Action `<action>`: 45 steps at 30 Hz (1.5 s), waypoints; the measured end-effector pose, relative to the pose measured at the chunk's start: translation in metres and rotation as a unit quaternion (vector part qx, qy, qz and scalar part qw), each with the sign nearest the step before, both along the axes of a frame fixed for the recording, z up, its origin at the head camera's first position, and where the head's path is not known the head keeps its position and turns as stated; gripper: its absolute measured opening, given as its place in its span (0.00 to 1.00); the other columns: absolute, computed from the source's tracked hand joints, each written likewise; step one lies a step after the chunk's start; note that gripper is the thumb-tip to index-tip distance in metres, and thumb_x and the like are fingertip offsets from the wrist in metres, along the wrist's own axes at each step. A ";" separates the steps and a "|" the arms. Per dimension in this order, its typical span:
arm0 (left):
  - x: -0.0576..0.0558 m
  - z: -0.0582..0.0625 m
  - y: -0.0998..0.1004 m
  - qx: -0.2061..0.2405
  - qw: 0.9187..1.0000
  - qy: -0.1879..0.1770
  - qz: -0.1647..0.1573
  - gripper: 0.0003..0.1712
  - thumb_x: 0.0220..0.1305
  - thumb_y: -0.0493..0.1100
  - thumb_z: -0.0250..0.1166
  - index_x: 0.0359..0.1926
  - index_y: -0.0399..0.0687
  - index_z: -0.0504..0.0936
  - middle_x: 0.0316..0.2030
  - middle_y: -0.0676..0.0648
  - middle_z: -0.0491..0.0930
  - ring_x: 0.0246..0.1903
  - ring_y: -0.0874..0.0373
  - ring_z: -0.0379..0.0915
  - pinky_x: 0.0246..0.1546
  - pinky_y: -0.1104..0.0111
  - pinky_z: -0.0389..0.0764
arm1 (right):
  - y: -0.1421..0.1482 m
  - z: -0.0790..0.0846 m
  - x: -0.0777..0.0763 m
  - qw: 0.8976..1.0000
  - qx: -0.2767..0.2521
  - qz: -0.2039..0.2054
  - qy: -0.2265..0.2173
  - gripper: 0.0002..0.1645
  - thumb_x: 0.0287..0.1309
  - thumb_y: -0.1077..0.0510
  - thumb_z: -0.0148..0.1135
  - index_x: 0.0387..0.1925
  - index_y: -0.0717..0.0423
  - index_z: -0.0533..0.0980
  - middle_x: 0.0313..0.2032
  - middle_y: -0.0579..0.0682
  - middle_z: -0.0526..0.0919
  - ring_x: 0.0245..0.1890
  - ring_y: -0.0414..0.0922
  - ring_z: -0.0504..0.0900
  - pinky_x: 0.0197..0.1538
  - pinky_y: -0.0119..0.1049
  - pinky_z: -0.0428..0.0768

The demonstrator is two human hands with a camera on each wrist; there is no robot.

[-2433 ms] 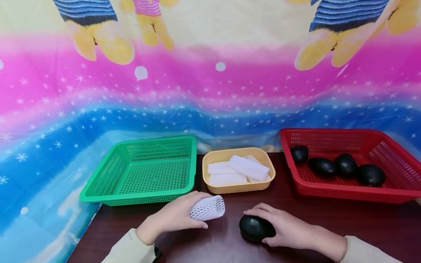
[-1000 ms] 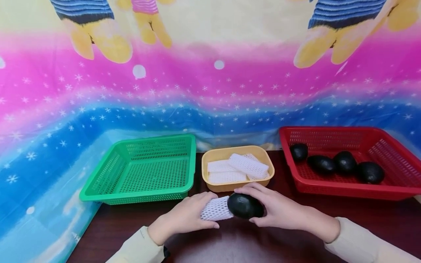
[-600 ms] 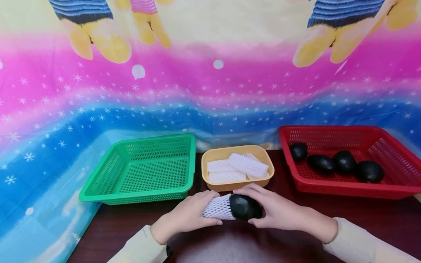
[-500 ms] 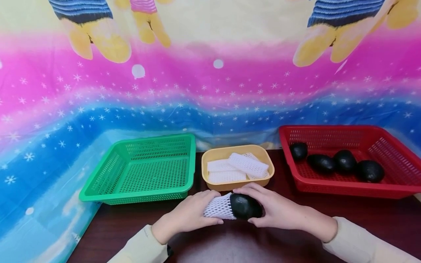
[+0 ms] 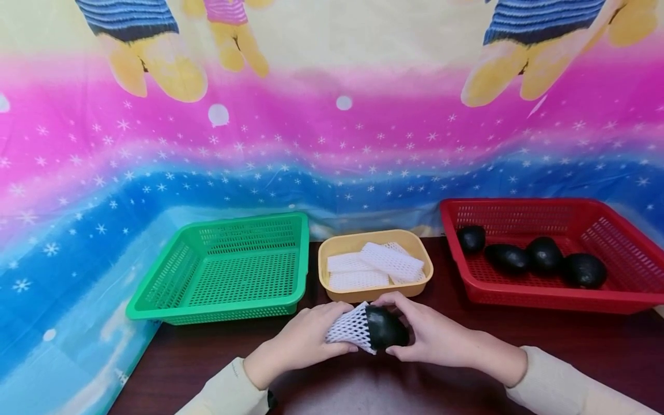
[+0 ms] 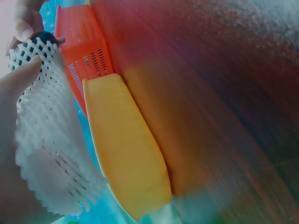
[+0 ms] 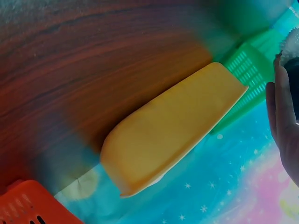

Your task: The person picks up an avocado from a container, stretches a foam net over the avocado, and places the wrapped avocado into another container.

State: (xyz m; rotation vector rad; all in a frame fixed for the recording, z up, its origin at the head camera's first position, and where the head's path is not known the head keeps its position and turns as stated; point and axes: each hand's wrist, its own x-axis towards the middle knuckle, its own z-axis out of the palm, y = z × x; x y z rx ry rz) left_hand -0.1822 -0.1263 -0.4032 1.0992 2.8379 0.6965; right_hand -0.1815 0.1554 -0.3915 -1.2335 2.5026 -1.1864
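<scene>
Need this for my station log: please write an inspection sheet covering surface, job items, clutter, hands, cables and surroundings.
Surface: dark wood-look table, shiny towards the front.
Job items: dark oval fruit partly inside a white foam net; four more fruits in the red basket; spare nets in the yellow tray; green basket left of the tray.
Clutter: nothing seen.
Hands: left hand holds the net; right hand grips the fruit's other end.
Cables: nothing seen.
Surroundings: pink-and-blue backdrop with snowflakes behind the table.
</scene>
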 end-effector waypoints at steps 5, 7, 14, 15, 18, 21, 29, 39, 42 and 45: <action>0.000 -0.001 0.000 0.004 1.000 0.013 0.004 0.32 0.62 0.60 0.73 0.62 0.55 0.76 0.51 0.55 0.81 0.46 0.63 0.78 0.48 0.64 0.80 | 0.001 -0.001 0.000 0.997 -0.042 0.015 -0.066 0.36 0.59 0.59 0.75 0.64 0.49 0.66 0.60 0.53 0.74 0.53 0.44 0.80 0.46 0.37 0.85; 0.000 -0.001 -0.001 0.003 1.000 0.013 0.006 0.32 0.62 0.60 0.73 0.62 0.55 0.76 0.51 0.55 0.81 0.46 0.63 0.78 0.48 0.64 0.80 | 0.001 -0.001 0.000 0.996 -0.052 0.018 -0.070 0.36 0.59 0.61 0.75 0.65 0.48 0.68 0.60 0.52 0.73 0.54 0.44 0.80 0.47 0.38 0.85; 0.000 -0.001 -0.001 0.001 1.000 0.010 0.008 0.34 0.59 0.61 0.75 0.62 0.54 0.76 0.51 0.55 0.82 0.44 0.64 0.78 0.46 0.66 0.81 | 0.004 -0.003 0.001 0.995 -0.072 0.015 -0.063 0.35 0.58 0.63 0.74 0.65 0.50 0.72 0.60 0.52 0.74 0.55 0.44 0.80 0.48 0.37 0.85; 0.000 0.000 0.000 0.002 1.000 0.010 0.008 0.35 0.59 0.61 0.75 0.62 0.54 0.76 0.50 0.55 0.82 0.44 0.64 0.78 0.46 0.66 0.81 | 0.003 -0.004 0.001 0.994 -0.081 0.011 -0.070 0.34 0.58 0.63 0.75 0.64 0.51 0.72 0.59 0.53 0.75 0.55 0.44 0.81 0.48 0.36 0.85; 0.001 -0.001 0.001 0.009 1.000 0.015 0.012 0.36 0.58 0.61 0.76 0.63 0.53 0.76 0.51 0.55 0.81 0.44 0.64 0.78 0.45 0.66 0.81 | 0.003 -0.006 -0.001 0.990 -0.109 -0.002 -0.088 0.31 0.57 0.62 0.76 0.60 0.56 0.73 0.56 0.57 0.78 0.52 0.44 0.83 0.47 0.36 0.85; 0.001 0.000 0.002 0.017 0.999 0.018 0.020 0.38 0.55 0.61 0.78 0.63 0.54 0.77 0.51 0.55 0.81 0.45 0.64 0.78 0.45 0.66 0.81 | 0.003 -0.009 -0.002 0.987 -0.129 -0.015 -0.097 0.30 0.56 0.64 0.76 0.58 0.59 0.74 0.54 0.59 0.80 0.49 0.44 0.85 0.47 0.36 0.85; 0.002 0.002 0.005 0.027 0.999 0.005 0.024 0.41 0.49 0.60 0.82 0.61 0.53 0.78 0.50 0.55 0.81 0.45 0.65 0.77 0.46 0.68 0.80 | 0.000 -0.010 0.001 0.986 -0.124 -0.023 -0.108 0.27 0.57 0.65 0.75 0.57 0.61 0.77 0.52 0.61 0.82 0.43 0.45 0.87 0.43 0.36 0.86; 0.004 -0.002 0.009 0.023 1.000 -0.002 0.010 0.45 0.46 0.60 0.83 0.63 0.52 0.75 0.51 0.56 0.80 0.45 0.66 0.77 0.48 0.69 0.80 | -0.002 -0.013 0.001 0.984 -0.102 -0.039 -0.138 0.28 0.59 0.59 0.75 0.60 0.62 0.80 0.53 0.59 0.84 0.45 0.41 0.86 0.44 0.34 0.85; 0.004 -0.001 0.011 0.021 1.000 0.000 0.006 0.46 0.47 0.60 0.83 0.64 0.52 0.74 0.52 0.55 0.79 0.47 0.66 0.77 0.49 0.69 0.80 | -0.002 -0.013 0.001 0.985 -0.101 -0.043 -0.134 0.27 0.58 0.59 0.76 0.59 0.61 0.80 0.52 0.59 0.84 0.45 0.42 0.86 0.44 0.34 0.85; 0.003 0.001 0.013 0.020 1.000 0.003 0.003 0.46 0.47 0.60 0.83 0.64 0.52 0.74 0.53 0.55 0.79 0.47 0.65 0.76 0.49 0.68 0.80 | -0.004 -0.013 0.001 0.984 -0.111 -0.045 -0.132 0.26 0.57 0.60 0.76 0.58 0.61 0.81 0.51 0.59 0.84 0.44 0.42 0.87 0.44 0.34 0.85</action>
